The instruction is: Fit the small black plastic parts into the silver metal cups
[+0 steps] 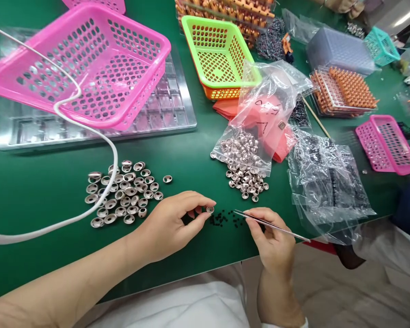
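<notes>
Left fingers point(195, 226) are pinching a cap point(210, 210). Right fingers point(256, 231) are gripping tweezers point(271, 224) near black bits point(220, 218) on the bench point(191, 157).

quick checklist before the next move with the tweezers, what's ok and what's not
1. Left hand has one small metal cup in its grip: ok.
2. Right hand has the tweezers in its grip, tips toward the left hand: ok.
3. Tiny black pieces lie within the tweezers' reach: ok, judging by how near the tips are.
4. Black pieces gathered in one tight heap: not ok, they are scattered loosely.
5. White cord clear of the left pile of metal cups: cannot tell; it crosses them in this view.
</notes>
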The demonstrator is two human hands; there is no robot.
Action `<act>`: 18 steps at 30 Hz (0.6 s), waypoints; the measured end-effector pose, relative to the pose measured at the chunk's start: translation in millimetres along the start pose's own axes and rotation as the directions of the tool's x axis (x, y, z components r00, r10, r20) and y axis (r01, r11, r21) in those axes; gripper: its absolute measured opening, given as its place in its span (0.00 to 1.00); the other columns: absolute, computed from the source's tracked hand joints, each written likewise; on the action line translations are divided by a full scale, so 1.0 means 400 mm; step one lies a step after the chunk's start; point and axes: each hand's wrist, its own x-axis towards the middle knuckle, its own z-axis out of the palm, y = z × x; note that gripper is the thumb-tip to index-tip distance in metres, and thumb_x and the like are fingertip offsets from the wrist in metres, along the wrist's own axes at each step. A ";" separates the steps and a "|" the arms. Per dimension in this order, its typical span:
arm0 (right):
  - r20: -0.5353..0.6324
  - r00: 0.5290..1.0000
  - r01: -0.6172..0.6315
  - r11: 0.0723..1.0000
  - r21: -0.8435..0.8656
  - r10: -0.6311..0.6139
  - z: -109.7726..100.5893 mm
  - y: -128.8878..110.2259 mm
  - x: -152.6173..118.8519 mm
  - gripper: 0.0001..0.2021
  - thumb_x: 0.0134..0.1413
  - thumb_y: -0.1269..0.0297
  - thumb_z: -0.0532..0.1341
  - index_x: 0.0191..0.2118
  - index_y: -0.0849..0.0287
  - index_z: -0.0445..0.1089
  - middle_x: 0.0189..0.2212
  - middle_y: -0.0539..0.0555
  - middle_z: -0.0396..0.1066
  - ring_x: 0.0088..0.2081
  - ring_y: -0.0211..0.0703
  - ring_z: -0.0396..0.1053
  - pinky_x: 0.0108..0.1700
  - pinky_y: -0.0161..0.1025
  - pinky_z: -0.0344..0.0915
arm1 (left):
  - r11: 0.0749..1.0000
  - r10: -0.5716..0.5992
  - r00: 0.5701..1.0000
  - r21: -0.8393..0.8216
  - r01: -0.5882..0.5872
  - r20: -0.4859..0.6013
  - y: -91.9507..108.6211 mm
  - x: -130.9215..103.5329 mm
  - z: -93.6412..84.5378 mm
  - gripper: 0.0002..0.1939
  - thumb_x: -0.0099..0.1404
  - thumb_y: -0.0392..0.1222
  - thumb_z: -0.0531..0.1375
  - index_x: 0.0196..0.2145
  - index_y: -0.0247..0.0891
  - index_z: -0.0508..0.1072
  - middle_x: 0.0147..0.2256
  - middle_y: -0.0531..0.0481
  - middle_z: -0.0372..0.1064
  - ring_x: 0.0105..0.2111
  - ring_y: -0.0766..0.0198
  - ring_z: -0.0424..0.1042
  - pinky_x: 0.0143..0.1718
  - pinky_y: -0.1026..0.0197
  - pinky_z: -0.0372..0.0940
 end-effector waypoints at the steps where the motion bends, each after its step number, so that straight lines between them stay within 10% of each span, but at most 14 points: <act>1: 0.022 0.999 0.034 0.999 -0.010 -0.033 0.000 -0.002 0.003 0.09 0.59 0.73 0.65 0.43 0.52 0.74 0.39 0.53 0.77 0.42 0.45 0.76 0.43 0.43 0.76 | 1.000 0.000 1.000 -0.001 0.000 0.000 0.000 0.001 0.000 0.09 0.68 0.36 0.59 0.42 0.37 0.79 0.36 0.49 0.79 0.31 0.67 0.76 0.32 0.68 0.71; 18: 0.106 0.983 0.159 0.982 -0.097 -0.149 0.002 -0.009 0.023 0.09 0.57 0.75 0.64 0.41 0.52 0.73 0.36 0.52 0.77 0.38 0.45 0.76 0.39 0.43 0.74 | 0.999 -0.040 0.999 -0.008 0.040 0.003 0.004 0.007 -0.003 0.09 0.67 0.39 0.58 0.40 0.39 0.79 0.35 0.49 0.79 0.30 0.66 0.75 0.31 0.67 0.71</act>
